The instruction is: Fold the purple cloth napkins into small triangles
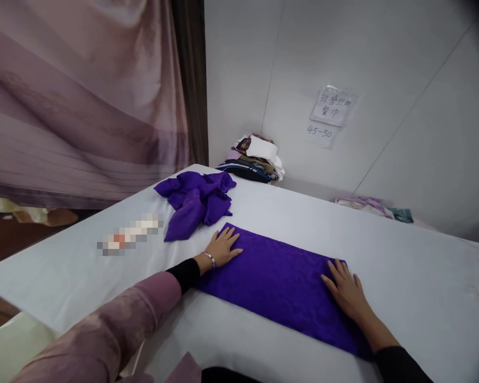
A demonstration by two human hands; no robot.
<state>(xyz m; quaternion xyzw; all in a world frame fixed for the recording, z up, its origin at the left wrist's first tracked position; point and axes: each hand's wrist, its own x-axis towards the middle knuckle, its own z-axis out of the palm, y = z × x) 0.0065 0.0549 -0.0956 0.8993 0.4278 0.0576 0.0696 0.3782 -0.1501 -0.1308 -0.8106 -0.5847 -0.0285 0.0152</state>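
A purple napkin [275, 282] with a faint woven pattern lies flat before me as a long rectangle, apparently folded over. My left hand [222, 248] rests on its left end near the far corner, fingers spread. On the right end, close to the other far corner, lies my right hand [346, 287], its fingers also stretched out on the fabric. Beyond my left hand sits a crumpled heap of purple cloth [197, 202]. Neither hand grips anything.
A white-covered table [415, 276] carries the cloths. At its far edge stands a stack of folded fabrics [257, 159]; more cloth [367, 206] shows further right. A blurred-out item [131, 234] lies at left. A pink curtain [83, 101] hangs there, and handwritten papers [330, 109] are on the wall.
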